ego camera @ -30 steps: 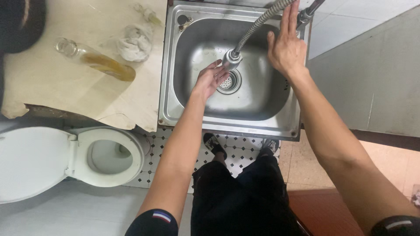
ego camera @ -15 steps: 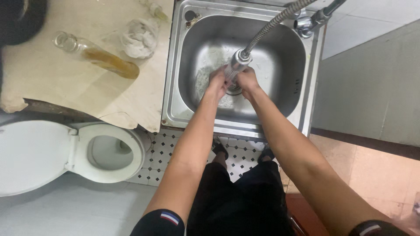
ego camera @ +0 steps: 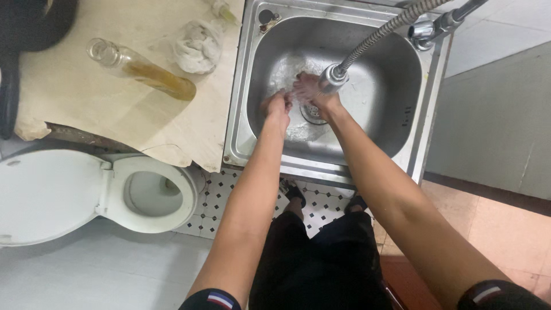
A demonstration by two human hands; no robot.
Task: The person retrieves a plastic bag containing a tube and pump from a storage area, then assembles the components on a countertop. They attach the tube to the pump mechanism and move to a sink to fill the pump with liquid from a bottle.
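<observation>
Both my hands are down in the steel sink [ego camera: 396, 123], over the drain. My left hand [ego camera: 278, 107] and my right hand [ego camera: 314, 93] touch each other under the water running from the nozzle of the flexible metal faucet hose [ego camera: 367, 45]. Neither hand holds anything; the fingers are loosely bent and blurred by the water, the right hand partly hidden behind the nozzle. The tap body [ego camera: 431, 26] sits at the sink's back right corner.
Left of the sink, a worn beige counter [ego camera: 86, 103] bears a glass bottle of amber liquid [ego camera: 141, 69], a crumpled white cloth [ego camera: 196, 46] and a dark object at the far left. A white toilet [ego camera: 86, 192] with its lid up stands below. A grey wall is on the right.
My right hand left the tap at the sink's back right and came down to join the left hand under the nozzle. Water now runs over both hands.
</observation>
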